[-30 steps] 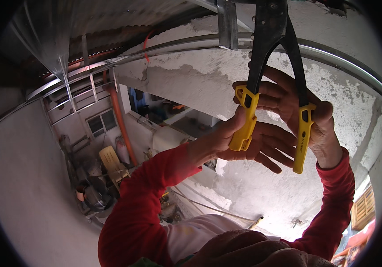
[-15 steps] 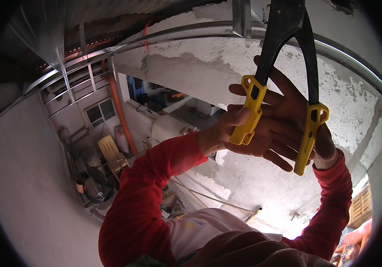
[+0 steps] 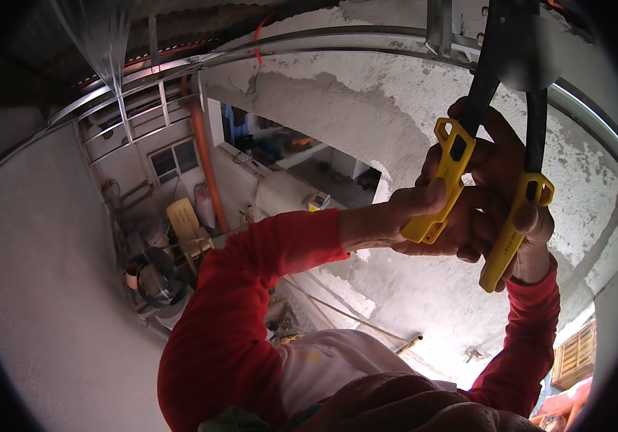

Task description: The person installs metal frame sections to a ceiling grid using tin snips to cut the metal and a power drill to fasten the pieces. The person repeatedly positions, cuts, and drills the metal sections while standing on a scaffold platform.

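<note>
Overhead, a pair of tin snips point(image 3: 481, 101) hangs at the upper right, with black arms and yellow grips; its jaws run out past the top edge. My left hand point(image 3: 411, 205) is closed round the left yellow grip point(image 3: 454, 162), thumb lying along it. Round the right yellow grip point(image 3: 504, 252) wraps my right hand point(image 3: 533, 229), thumb across its upper part. The fingers of both hands curl in between the two grips and partly overlap. A dark blurred spot covers part of the black arms.
A metal channel frame point(image 3: 366, 52) runs along the rough plastered wall point(image 3: 309, 108) at the top. Further metal framing point(image 3: 127, 119) and an orange pipe point(image 3: 206, 165) stand to the left. Below lie a yellow chair point(image 3: 185, 222), clutter and a pole point(image 3: 352, 315).
My fingers, spread and partly stretched before, have curled in round the grips. Snips and hands sit further right in the view, and the background has shifted slightly right too.
</note>
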A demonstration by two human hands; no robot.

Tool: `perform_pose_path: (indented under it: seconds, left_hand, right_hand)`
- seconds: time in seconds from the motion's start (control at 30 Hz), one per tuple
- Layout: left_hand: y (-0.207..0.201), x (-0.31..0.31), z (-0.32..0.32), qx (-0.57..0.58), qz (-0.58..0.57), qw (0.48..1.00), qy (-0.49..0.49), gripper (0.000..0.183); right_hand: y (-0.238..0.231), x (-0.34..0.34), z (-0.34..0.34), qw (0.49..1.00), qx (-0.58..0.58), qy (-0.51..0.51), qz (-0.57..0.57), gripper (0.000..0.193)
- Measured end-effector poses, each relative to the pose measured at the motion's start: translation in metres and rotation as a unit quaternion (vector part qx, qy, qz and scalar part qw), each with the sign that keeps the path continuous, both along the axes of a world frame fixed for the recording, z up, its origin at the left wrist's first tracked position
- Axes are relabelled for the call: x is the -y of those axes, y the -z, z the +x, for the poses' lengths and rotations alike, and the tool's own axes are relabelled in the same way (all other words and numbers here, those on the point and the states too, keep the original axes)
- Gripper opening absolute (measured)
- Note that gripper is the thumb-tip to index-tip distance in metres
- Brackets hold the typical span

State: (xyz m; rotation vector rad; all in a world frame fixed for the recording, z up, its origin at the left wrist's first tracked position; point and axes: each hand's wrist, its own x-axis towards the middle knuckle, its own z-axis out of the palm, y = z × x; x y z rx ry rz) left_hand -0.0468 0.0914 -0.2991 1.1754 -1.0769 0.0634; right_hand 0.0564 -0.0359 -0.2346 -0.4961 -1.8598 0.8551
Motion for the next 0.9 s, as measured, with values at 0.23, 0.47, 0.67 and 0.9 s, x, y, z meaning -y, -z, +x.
perform_pose_path:
  seconds: [0.23,0.47,0.67,0.9]
  left_hand:
    - [0.007,0.002,0.016,-0.024,-0.062,0.996,0.066,0.094]
    - [0.004,0.011,0.014,0.067,-0.06,0.988,0.128,0.089]
    - [0.008,0.005,-0.007,-0.015,-0.081,0.976,-0.204,0.057]
    - [0.044,-0.001,-0.004,-0.098,-0.063,0.953,-0.281,0.066]
  right_hand:
    - [0.01,0.005,0.007,0.998,0.006,0.049,0.03,0.114]
    - [0.018,-0.01,0.011,0.99,0.051,0.122,0.049,0.108]
    - [0.025,-0.038,0.011,0.985,0.058,0.151,0.052,0.103]
    - [0.066,-0.041,0.039,0.978,-0.029,0.184,0.096,0.097]
